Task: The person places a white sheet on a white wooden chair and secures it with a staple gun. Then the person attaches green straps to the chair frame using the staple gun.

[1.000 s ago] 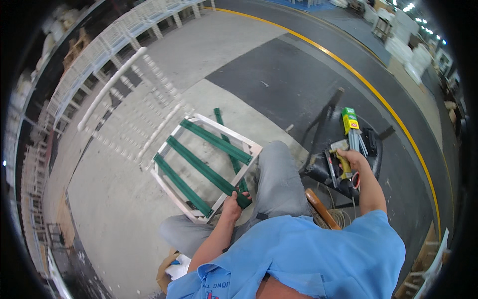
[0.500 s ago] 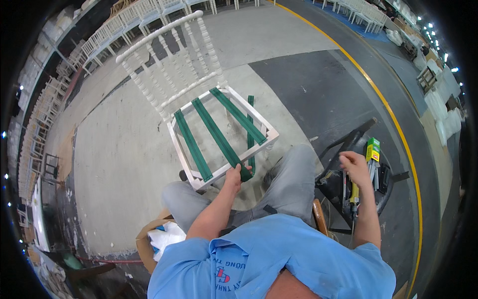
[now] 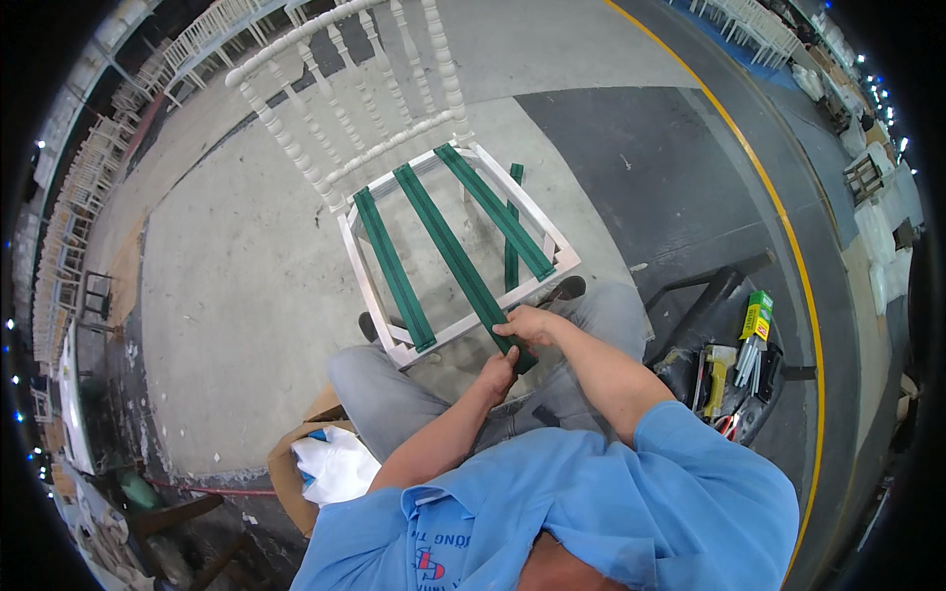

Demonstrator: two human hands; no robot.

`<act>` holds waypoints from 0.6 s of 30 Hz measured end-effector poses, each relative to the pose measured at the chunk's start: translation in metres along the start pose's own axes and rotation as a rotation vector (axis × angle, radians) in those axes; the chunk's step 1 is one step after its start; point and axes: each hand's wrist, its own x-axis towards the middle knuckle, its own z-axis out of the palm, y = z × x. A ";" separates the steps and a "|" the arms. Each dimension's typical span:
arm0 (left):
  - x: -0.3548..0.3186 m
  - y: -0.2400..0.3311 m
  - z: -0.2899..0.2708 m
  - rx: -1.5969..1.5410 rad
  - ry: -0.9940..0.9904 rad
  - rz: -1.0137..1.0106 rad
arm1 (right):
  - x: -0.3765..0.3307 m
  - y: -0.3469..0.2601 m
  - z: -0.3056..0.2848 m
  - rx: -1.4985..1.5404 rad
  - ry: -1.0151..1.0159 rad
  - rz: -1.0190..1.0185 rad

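Observation:
A white wooden chair (image 3: 347,264) with a spindle back stands before me, its seat frame open. Green webbing straps run from back to front across it: a left strap (image 3: 394,271), a middle strap (image 3: 443,241) and a right strap (image 3: 490,207). The middle strap's front end reaches past the front rail toward me. My left hand (image 3: 500,375) is closed on that end from below. My right hand (image 3: 529,326) grips the same strap just above, near the rail. Beyond the right strap hangs another green strip (image 3: 511,241).
At my right, a black stand (image 3: 680,369) bears a yellow-handled tool (image 3: 717,379), a green-and-yellow box (image 3: 758,313) and metal strips (image 3: 751,362). A cardboard box (image 3: 288,483) with white material sits by my left leg. Rows of white chairs (image 3: 84,227) line the far left.
My right hand has come from beside the tools to the middle strap. The strap's loose front end is now drawn out toward me. The chair appears slightly shifted in view.

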 end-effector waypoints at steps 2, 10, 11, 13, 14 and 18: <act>-0.001 0.004 -0.014 0.157 0.107 0.011 | 0.014 0.001 0.010 -0.004 0.010 -0.086; -0.048 0.061 -0.032 1.155 0.706 0.626 | 0.069 0.026 0.024 -0.726 0.133 -0.190; -0.047 0.074 -0.031 1.248 0.804 0.851 | 0.082 0.034 0.016 -0.947 0.072 -0.228; -0.026 0.098 -0.026 1.459 0.749 0.944 | 0.102 0.050 -0.016 -1.212 0.070 -0.270; -0.020 0.109 -0.028 1.553 0.751 0.989 | 0.108 0.050 -0.026 -1.276 0.098 -0.294; -0.008 0.128 -0.038 1.617 0.421 0.387 | 0.108 0.055 -0.014 -0.768 0.246 -0.323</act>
